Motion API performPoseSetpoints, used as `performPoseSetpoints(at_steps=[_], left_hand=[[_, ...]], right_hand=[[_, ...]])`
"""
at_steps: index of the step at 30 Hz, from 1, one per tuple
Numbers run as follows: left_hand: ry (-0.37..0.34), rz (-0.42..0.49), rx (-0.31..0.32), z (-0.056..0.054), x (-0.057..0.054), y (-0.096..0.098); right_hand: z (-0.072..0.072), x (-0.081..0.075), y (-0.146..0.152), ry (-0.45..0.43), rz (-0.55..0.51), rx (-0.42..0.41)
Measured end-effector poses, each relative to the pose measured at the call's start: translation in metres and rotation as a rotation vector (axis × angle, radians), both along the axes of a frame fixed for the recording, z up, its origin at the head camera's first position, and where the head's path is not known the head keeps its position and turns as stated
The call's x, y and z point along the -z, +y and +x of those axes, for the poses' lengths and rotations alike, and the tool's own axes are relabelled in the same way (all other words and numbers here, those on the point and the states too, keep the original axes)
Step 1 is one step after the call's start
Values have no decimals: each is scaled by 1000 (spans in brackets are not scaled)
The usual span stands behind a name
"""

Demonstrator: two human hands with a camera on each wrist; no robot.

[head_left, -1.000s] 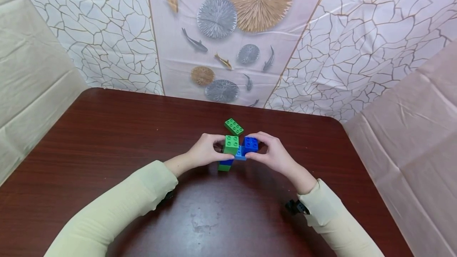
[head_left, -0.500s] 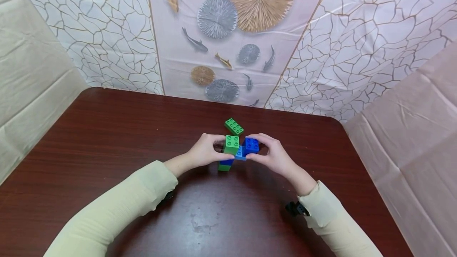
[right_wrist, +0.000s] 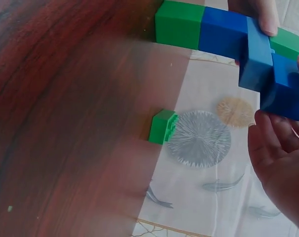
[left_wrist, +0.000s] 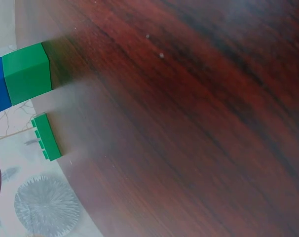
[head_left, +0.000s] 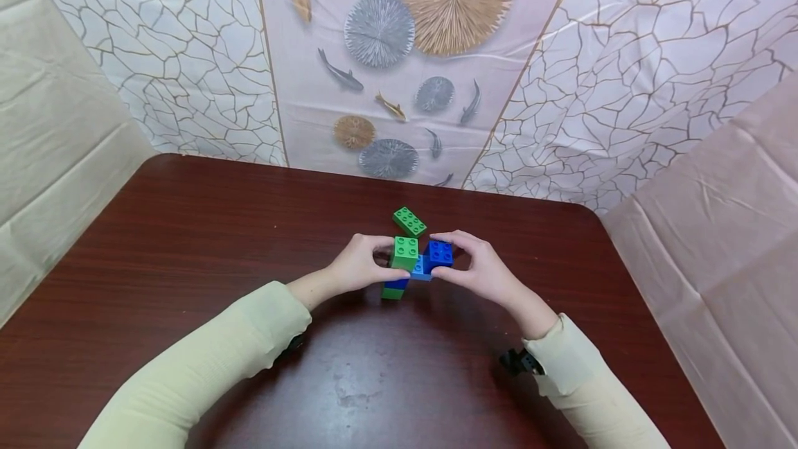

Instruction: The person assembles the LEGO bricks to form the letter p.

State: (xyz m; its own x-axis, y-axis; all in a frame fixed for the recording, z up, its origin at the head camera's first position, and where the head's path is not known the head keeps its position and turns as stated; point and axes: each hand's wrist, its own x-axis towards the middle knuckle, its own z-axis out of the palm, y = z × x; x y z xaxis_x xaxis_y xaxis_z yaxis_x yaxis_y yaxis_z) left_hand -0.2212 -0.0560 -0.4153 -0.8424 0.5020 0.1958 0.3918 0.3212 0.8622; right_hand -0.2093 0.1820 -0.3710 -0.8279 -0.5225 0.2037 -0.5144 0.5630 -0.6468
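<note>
Block structure, held in both hands over the middle of the table. Its column comprises a lower green block (right_wrist: 178, 27) at the base and a lower dark blue block (right_wrist: 222, 32) above it; a light blue brick (right_wrist: 256, 61) lies across the top and projects toward the person's right. An upper green block (head_left: 405, 249), four studs on its top face, stands over the left part of the light blue brick; an upper dark blue block (head_left: 440, 253), also four-studded, is at the right end, and whether it is fully pressed down cannot be told. The left hand (head_left: 359, 263) grasps the upper green block, thumb on the near side and fingers on the far side. The right hand (head_left: 481, 267) pinches the upper dark blue block in the same fashion. Just beyond the structure, apart from it, a loose green brick (head_left: 409, 222) with eight studs lies obliquely, studs upward, on the dark reddish-brown table (head_left: 187, 241). Pale sleeves (head_left: 218, 352) cover both forearms; a black device (head_left: 522, 362) shows beneath the right cuff. Behind the table hangs a patterned cloth (head_left: 312, 116) bearing fish and round radiating motifs, flanked by plain pale side cloths (head_left: 717, 213).
</note>
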Motion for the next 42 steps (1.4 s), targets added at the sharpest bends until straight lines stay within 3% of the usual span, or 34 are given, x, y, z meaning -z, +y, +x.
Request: performPoseSetpoints(at_steps=[6, 21, 27, 33, 42], left_hand=[[-3, 0, -6, 1, 0, -1], [-25, -8, -11, 1, 1, -2], [-18, -9, -16, 2, 1, -2], [-17, -16, -20, 4, 1, 0], [-34, -7, -26, 4, 3, 1]], right_hand=[[-2, 0, -1, 26, -48, -15], [0, 4, -3, -29, -56, 17], [-4, 5, 4, -121, -11, -26], [-22, 9, 22, -291, 68, -105], [-64, 29, 15, -214, 65, 180]])
